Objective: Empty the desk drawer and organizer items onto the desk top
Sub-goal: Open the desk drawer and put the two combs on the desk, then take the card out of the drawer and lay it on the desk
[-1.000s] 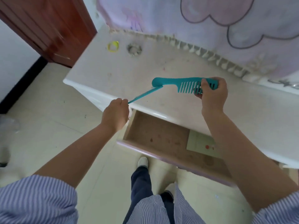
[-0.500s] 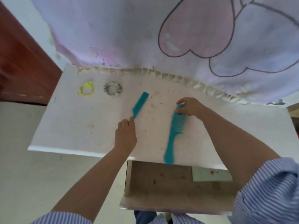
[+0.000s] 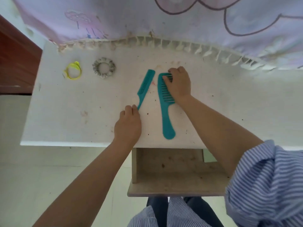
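Two teal combs lie flat on the white desk top (image 3: 68, 112). The thin tail comb (image 3: 145, 86) points up and right; my left hand (image 3: 128, 124) pinches the tip of its handle. The wide-tooth comb (image 3: 164, 102) lies to its right, handle toward me; my right hand (image 3: 179, 84) rests on its teeth, fingers curled over the top end. Below the desk edge the wooden drawer (image 3: 172, 176) stands pulled out, its visible floor bare apart from a pale paper at the right, partly hidden by my right arm.
A yellow ring-shaped hair tie (image 3: 73, 71) and a grey scrunchie (image 3: 104, 67) lie at the desk's far left. A pink and white cloth (image 3: 180, 22) with a frilled hem hangs along the back. A dark red door (image 3: 14, 63) stands at the left.
Both combs went from held in the air above the drawer to lying flat on the desk top. My hands have lowered with them and still touch them.
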Action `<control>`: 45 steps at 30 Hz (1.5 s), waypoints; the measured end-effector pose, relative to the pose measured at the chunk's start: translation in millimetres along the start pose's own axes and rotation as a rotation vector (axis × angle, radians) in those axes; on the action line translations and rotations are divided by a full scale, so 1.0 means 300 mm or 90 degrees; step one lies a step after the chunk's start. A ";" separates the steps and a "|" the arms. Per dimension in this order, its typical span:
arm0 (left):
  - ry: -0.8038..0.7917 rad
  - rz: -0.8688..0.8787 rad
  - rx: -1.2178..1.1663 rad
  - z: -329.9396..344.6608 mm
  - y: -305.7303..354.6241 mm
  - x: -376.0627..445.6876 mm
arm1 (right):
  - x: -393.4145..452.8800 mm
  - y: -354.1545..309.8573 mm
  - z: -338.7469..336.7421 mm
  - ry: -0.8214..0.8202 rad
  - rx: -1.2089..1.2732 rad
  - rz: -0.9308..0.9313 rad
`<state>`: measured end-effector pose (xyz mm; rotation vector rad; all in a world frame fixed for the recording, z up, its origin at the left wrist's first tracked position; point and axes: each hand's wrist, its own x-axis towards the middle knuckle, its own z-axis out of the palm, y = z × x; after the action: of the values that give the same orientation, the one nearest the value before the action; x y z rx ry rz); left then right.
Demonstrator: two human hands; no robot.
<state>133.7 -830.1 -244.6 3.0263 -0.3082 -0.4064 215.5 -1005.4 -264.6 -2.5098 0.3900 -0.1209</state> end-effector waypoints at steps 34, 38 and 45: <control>-0.205 -0.296 -0.433 0.426 0.742 -0.344 | -0.652 0.895 -0.334 -0.283 0.061 0.410; -0.228 -0.329 -0.435 0.337 0.656 -0.457 | -0.712 0.809 -0.401 -0.402 0.223 0.491; -0.114 -0.354 -0.545 0.161 0.519 -0.678 | -0.813 0.663 -0.535 -0.576 0.378 0.395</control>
<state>-100.7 -942.1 -224.2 2.1758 0.5728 -0.6341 -94.1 -1174.4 -245.9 -1.5456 0.5974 0.9547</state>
